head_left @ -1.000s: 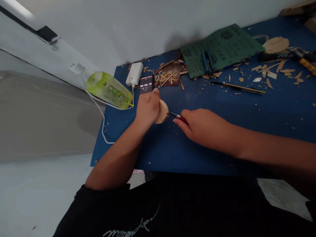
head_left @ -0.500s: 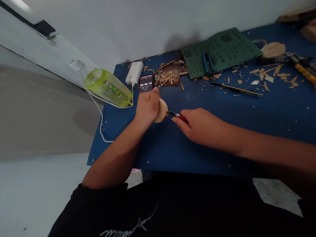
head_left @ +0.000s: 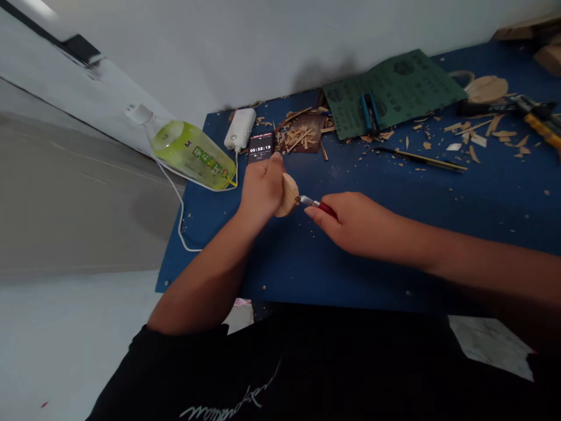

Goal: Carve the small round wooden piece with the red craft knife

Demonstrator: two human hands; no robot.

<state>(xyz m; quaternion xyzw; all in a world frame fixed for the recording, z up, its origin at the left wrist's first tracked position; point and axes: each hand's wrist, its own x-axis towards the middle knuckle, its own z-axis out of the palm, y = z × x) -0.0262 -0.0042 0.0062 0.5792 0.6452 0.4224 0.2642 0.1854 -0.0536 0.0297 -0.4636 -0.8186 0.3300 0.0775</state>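
My left hand [head_left: 264, 186] is closed around a round, pale piece of wood [head_left: 288, 197], which sticks out past the fingers on the right. A small dark, roughened patch shows on the wood's right edge. In my right hand [head_left: 348, 219] is a carving knife [head_left: 326, 209] with a red handle and a short metal blade. Its tip points left, at or very close to the dark patch; whether it touches, I cannot tell. Just beyond my left hand lies a phone [head_left: 261, 147] with a running timer on its screen.
On the blue tabletop [head_left: 350, 280] are a bottle of green drink [head_left: 193, 153], a white charger [head_left: 240, 128] with a cable, and wood shavings [head_left: 300, 135]. Farther back lie green sandpaper [head_left: 416, 82], a blue-handled tool [head_left: 370, 114], a slim tool [head_left: 423, 159] and a wooden disc [head_left: 487, 89].
The knife blade has turned slightly and now catches the light, where it looked dark before. Both hands keep almost the same place. The timer has advanced by one second.
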